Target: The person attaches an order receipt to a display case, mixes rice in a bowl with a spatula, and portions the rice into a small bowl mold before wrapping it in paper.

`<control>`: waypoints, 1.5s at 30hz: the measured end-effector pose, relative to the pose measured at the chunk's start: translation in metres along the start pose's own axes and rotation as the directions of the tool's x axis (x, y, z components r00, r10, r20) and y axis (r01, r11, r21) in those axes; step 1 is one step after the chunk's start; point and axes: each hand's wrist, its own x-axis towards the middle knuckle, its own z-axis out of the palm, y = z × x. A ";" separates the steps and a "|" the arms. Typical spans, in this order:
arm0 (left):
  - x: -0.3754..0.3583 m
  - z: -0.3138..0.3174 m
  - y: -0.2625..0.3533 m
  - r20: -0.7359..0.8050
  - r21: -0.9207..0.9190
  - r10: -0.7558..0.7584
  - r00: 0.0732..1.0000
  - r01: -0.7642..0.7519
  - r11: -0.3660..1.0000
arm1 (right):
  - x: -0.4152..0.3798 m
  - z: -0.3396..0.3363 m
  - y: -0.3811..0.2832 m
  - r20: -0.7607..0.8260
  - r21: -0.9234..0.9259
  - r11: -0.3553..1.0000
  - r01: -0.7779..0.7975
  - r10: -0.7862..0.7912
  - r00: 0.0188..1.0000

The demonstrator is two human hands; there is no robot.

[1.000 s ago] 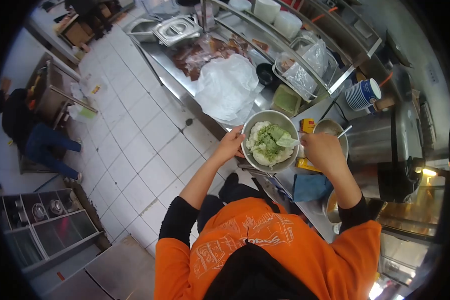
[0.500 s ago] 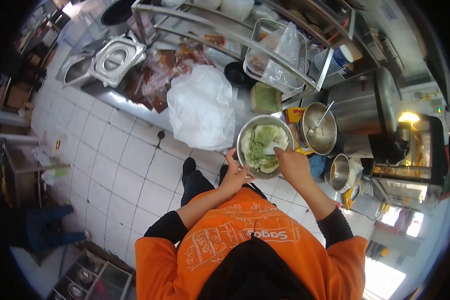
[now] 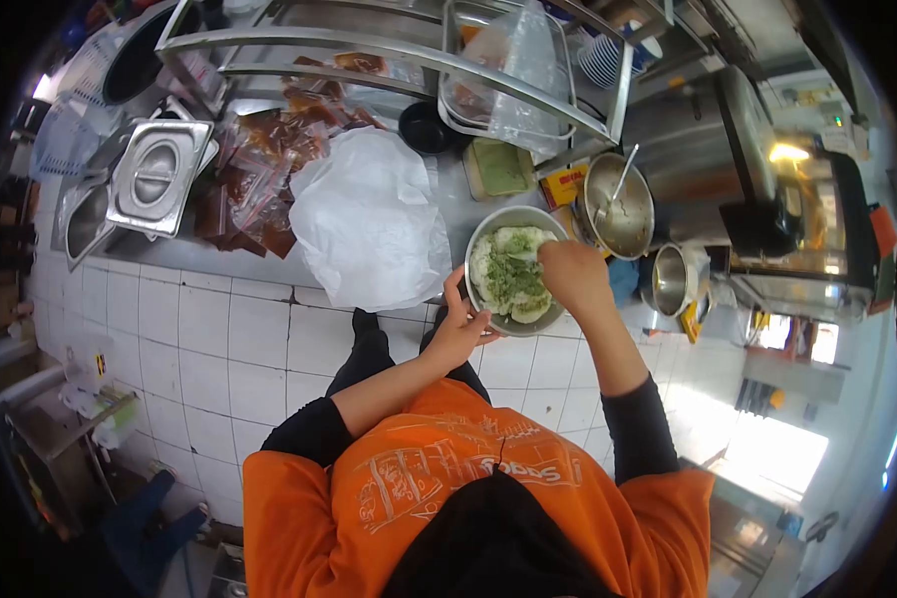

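A metal bowl (image 3: 508,212) is in front of me, holding a pale, creamy mixture (image 3: 511,281) with green bits through its middle. My left hand (image 3: 458,331) is closed on the bowl's near left side, thumb and fingers at the rim. Over the bowl's right side, my right hand (image 3: 574,277) grips a white spatula (image 3: 531,256), its end down in the mixture. Most of the spatula is hidden by the hand. Just left of the bowl lies a crumpled white plastic sheet (image 3: 369,219).
A green block in a square tub (image 3: 500,169) stands behind the bowl. To the right are a used bowl with a spoon (image 3: 623,214) and a large steel appliance (image 3: 683,164). Bags of brown sauce (image 3: 259,169) and a lidded steel pan (image 3: 157,177) lie left, below a metal shelf (image 3: 309,35).
My right hand has moved up along the bowl's right side with the spatula, and the green bits are spread differently. The camera view has turned slightly. My left hand keeps its hold.
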 end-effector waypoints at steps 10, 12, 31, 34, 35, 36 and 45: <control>0.003 0.036 -0.006 -0.088 -0.221 0.067 0.994 -0.085 0.972 | -0.039 0.017 -0.040 -0.091 -0.045 0.998 0.043 -0.047 0.995; 0.006 0.039 -0.012 -0.106 -0.189 0.085 0.991 -0.104 0.976 | -0.047 0.011 -0.050 -0.068 -0.003 1.000 0.008 -0.009 0.998; 0.029 -0.004 0.054 -0.046 0.337 0.039 0.998 -0.021 0.941 | -0.075 0.033 -0.049 -0.001 0.239 0.937 -0.256 0.264 0.964; 0.030 -0.009 0.045 -0.043 0.291 0.064 0.997 -0.049 0.955 | -0.076 0.029 -0.043 0.057 0.453 0.806 -0.381 0.400 0.915; 0.028 -0.011 0.043 -0.039 0.300 0.064 0.997 -0.050 0.953 | -0.077 0.028 -0.040 0.089 0.522 0.742 -0.421 0.444 0.892; 0.028 -0.014 0.039 -0.045 0.298 0.061 0.997 -0.045 0.954 | -0.079 0.029 -0.037 0.105 0.556 0.709 -0.434 0.458 0.883; 0.020 -0.014 0.034 -0.053 0.229 0.051 0.997 -0.038 0.973 | -0.088 -0.020 -0.013 0.097 0.635 0.635 -0.440 0.499 0.861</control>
